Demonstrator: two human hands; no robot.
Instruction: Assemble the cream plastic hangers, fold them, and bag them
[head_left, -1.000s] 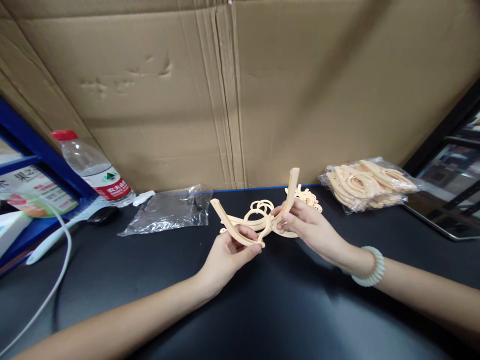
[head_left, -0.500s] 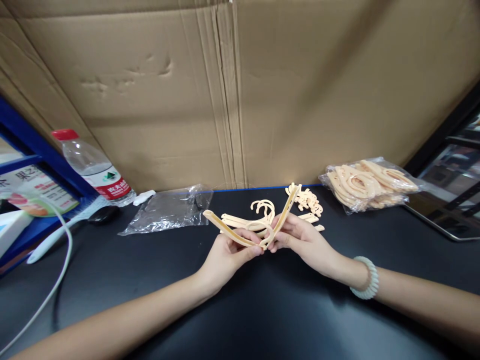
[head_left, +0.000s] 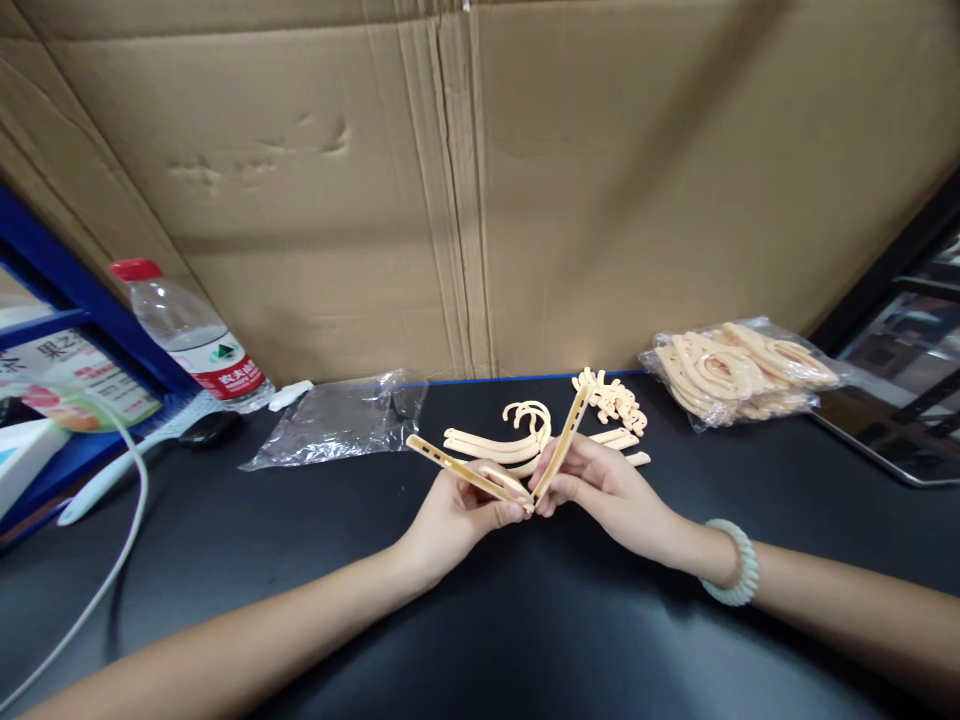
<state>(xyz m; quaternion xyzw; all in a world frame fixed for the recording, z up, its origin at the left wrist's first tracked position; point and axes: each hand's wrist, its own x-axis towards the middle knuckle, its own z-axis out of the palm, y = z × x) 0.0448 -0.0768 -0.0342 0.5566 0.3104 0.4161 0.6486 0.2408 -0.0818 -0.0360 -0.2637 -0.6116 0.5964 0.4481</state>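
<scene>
Between my hands is a cream plastic hanger (head_left: 568, 432), its two slotted arms spread upward in a V. My left hand (head_left: 450, 515) pinches the left arm near the centre joint, thumb in front. My right hand (head_left: 611, 485) grips the right arm close to the same joint. The hook seems to fold down by my left fingers; the joint itself is partly covered by fingertips. Just behind lie several more cream hangers (head_left: 484, 446) with curved hooks, partly hidden by my hands. A heap of small cream pieces (head_left: 616, 402) sits beyond my right hand.
A flat clear plastic bag (head_left: 337, 425) lies at back left. Farther left stand a red-capped water bottle (head_left: 195, 335), a pale brush (head_left: 131, 462) and a white cable (head_left: 129, 540). A bag of hanger parts (head_left: 739, 370) rests at right, before a cardboard wall (head_left: 675, 180).
The hanger has been tilted in my hands, so the slotted undersides of its arms now show and the hook has swung lower. Both hands keep their hold in nearly the same place.
</scene>
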